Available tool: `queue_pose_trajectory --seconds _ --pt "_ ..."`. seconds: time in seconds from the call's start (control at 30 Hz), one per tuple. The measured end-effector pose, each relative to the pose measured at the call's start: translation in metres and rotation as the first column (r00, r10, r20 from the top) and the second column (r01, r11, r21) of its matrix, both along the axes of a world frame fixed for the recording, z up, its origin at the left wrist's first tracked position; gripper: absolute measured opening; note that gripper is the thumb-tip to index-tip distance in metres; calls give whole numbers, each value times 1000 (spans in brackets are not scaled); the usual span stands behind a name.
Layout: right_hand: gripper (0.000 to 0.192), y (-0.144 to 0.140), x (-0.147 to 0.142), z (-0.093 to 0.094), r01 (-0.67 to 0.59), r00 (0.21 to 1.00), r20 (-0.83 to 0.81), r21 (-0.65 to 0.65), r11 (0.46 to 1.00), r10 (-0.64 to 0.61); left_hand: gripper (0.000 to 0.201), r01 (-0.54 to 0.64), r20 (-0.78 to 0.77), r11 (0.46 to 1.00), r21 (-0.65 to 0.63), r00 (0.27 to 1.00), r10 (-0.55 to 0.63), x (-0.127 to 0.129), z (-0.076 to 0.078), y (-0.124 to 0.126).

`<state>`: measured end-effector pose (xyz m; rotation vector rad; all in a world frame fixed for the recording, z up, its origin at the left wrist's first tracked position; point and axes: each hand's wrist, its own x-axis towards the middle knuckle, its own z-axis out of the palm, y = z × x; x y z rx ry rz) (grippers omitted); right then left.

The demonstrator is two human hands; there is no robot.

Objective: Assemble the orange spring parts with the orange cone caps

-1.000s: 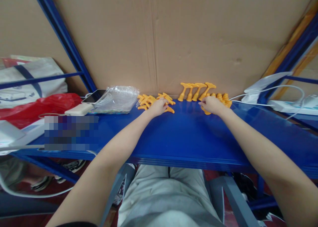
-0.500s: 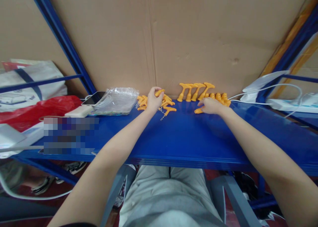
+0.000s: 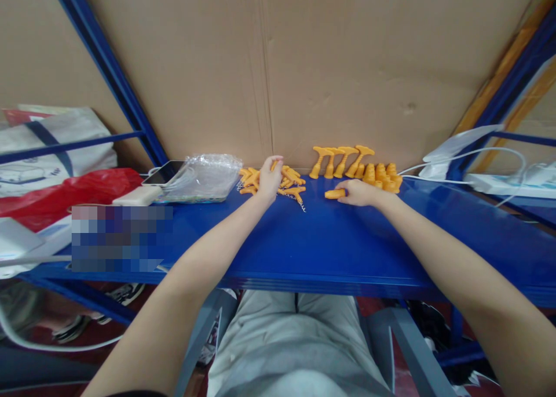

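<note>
Where the blue tabletop (image 3: 313, 240) spreads: we find loose corkscrews (image 3: 291, 177) heaped left, upright T-handles (image 3: 341, 164) in a row, grouped sleeves (image 3: 381, 175) at right.
Right hand (image 3: 358, 193): grip narrow, holding a yellow sleeve (image 3: 333, 194) sideways; it has moved left, away from the group.
Left hand (image 3: 270, 182): fingers pinched on a yellow piece (image 3: 273, 166), mostly hidden, at the heap.
Held pieces: well apart; we judge each hand now has its part, unjoined.
</note>
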<state>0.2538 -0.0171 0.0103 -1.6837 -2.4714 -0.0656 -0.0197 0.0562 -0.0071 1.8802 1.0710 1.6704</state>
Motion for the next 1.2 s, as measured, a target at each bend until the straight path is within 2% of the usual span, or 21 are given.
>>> queue_pose_trajectory --seconds 0.1,0.17,0.23,0.33,0.43,0.5,0.57,0.67,0.73,0.83,0.9,1.0,1.2 --pt "29 -2 -15 -7 -60 998 0 63 996 60 8 -48 -63 997 -68 997 43 6 -6 -7" --pt "33 -3 -23 -12 -110 993 -21 111 988 113 11 -46 -238 997 -58 971 31 5 -8 -11" --pt "34 -5 -29 -16 -167 984 -40 150 974 175 11 -10 -470 1000 -24 882 -3 1 -8 -15" --pt "33 -8 -36 -20 -229 969 -51 180 957 242 10 43 -751 999 -2 660 -30 -7 -3 -19" --pt "34 -10 -39 -20 -269 957 -54 191 944 283 14 81 -861 997 -12 505 -51 -15 5 -20" --pt "33 -11 -40 -19 -272 957 -49 193 943 286 14 107 -890 994 -39 448 -83 -19 9 -20" --pt "34 -11 -38 -15 -226 970 -40 195 954 238 15 109 -906 992 -66 410 -105 -23 11 -19" --pt "35 -10 -31 -9 -94 994 -37 202 975 104 12 88 -903 994 -61 420 -93 -26 11 -17" --pt "36 -9 -25 -5 -17 999 -45 210 978 27 10 68 -878 997 -44 474 -71 -27 9 -15" --pt "36 -8 -18 -2 33 998 -55 223 974 -21 13 33 -825 998 -50 561 -60 -28 6 -13" --pt "35 -7 -16 -3 39 998 -65 232 972 -24 16 36 -804 997 -62 590 -71 -29 5 -11" --pt "35 -5 -16 -4 19 996 -94 241 970 4 18 69 -800 996 -53 594 -84 -31 4 -9" --pt "31 -2 -20 -8 -85 974 -175 307 948 144 14 112 -777 993 -33 622 -96 -23 6 -14"
